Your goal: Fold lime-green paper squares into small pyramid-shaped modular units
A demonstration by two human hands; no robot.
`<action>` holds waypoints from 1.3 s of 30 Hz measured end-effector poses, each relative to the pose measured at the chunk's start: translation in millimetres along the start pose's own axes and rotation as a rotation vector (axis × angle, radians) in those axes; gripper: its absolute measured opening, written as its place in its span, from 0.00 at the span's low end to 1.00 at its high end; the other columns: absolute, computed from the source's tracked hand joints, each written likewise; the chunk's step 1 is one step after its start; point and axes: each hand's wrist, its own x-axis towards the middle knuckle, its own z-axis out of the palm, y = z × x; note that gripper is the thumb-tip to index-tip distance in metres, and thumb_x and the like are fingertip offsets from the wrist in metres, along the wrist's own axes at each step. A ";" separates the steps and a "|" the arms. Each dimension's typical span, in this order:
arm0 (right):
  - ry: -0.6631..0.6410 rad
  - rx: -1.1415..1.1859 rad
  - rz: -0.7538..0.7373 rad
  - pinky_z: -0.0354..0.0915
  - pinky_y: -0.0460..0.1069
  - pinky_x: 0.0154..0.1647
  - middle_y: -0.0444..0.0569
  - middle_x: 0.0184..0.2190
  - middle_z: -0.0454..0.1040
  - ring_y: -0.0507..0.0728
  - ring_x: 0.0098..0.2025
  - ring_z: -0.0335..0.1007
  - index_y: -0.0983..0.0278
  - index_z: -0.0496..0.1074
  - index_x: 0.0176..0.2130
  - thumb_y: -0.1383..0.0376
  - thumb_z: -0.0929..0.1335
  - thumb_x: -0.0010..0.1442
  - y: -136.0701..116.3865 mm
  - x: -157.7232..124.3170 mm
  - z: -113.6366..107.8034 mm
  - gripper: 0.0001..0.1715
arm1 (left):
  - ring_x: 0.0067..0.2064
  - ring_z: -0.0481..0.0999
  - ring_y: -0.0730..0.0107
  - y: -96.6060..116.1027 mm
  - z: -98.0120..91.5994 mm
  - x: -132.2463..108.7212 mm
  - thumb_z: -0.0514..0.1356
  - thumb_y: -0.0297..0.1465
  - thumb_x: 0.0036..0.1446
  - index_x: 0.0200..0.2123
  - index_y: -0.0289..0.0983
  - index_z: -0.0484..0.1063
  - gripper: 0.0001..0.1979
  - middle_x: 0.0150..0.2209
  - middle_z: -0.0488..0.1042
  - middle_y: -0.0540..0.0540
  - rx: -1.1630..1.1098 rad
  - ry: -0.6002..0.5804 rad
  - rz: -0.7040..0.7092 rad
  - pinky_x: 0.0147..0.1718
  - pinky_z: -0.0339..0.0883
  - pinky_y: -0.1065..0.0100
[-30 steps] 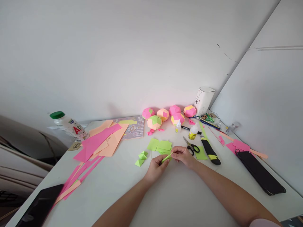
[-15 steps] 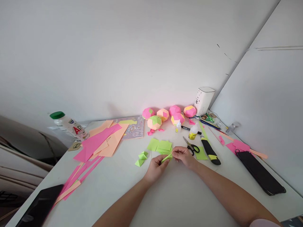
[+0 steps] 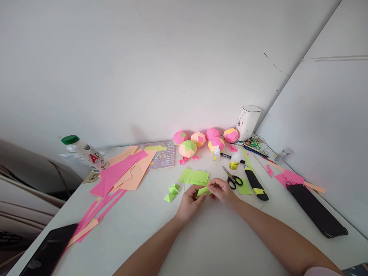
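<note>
Both my hands meet over the middle of the white table (image 3: 212, 237), pinching one small green folded paper (image 3: 202, 191). My left hand (image 3: 190, 202) grips its left end with curled fingers. My right hand (image 3: 222, 190) pinches its right end. Just behind them lies a pile of green paper squares (image 3: 193, 176). Two small folded green pieces (image 3: 171, 193) sit to the left of my left hand. Black-handled scissors (image 3: 233, 178) lie just right of my right hand.
Several pink, orange and green paper balls (image 3: 201, 141) stand by the wall. Two glue bottles (image 3: 235, 160), a yellow-black cutter (image 3: 256, 185), pens and a white box (image 3: 247, 122) are at right. Pink and orange sheets (image 3: 123, 171), a bottle (image 3: 84, 152) and dark devices (image 3: 316, 209) lie around.
The green paper, held as a thin edge-on strip before, now shows a broader folded face between my fingers. Both hands have shifted slightly; nothing else moved.
</note>
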 end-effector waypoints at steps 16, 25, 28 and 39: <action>-0.023 -0.180 -0.087 0.58 0.43 0.15 0.41 0.15 0.66 0.50 0.16 0.65 0.67 0.75 0.38 0.56 0.66 0.56 7.7 -0.9 1.0 0.17 | 0.24 0.66 0.74 0.4 1.7 2.5 0.61 0.42 0.48 0.29 0.36 0.70 0.14 0.22 0.68 0.52 -0.124 0.057 -0.102 0.24 0.60 0.72; -0.022 -0.172 -0.060 0.58 0.43 0.15 0.42 0.15 0.66 0.50 0.15 0.65 0.67 0.76 0.36 0.57 0.67 0.56 8.1 -1.0 1.1 0.17 | 0.20 0.60 0.79 -0.3 2.3 2.3 0.62 0.43 0.46 0.28 0.36 0.67 0.16 0.19 0.63 0.55 -0.198 0.061 -0.148 0.20 0.54 0.73; -0.031 -0.168 -0.049 0.58 0.43 0.15 0.42 0.15 0.66 0.50 0.15 0.65 0.68 0.76 0.36 0.57 0.67 0.56 7.9 -0.7 0.8 0.17 | 0.18 0.57 0.81 -0.5 2.0 2.3 0.62 0.43 0.46 0.28 0.36 0.66 0.16 0.19 0.62 0.56 -0.212 0.051 -0.154 0.18 0.51 0.75; -0.087 -0.130 -0.026 0.58 0.43 0.16 0.43 0.16 0.68 0.50 0.16 0.66 0.67 0.76 0.36 0.57 0.67 0.55 10.6 0.5 -2.0 0.16 | 0.21 0.64 0.78 6.5 2.5 0.1 0.62 0.42 0.47 0.27 0.36 0.66 0.15 0.22 0.67 0.53 -0.271 -0.004 -0.168 0.21 0.56 0.74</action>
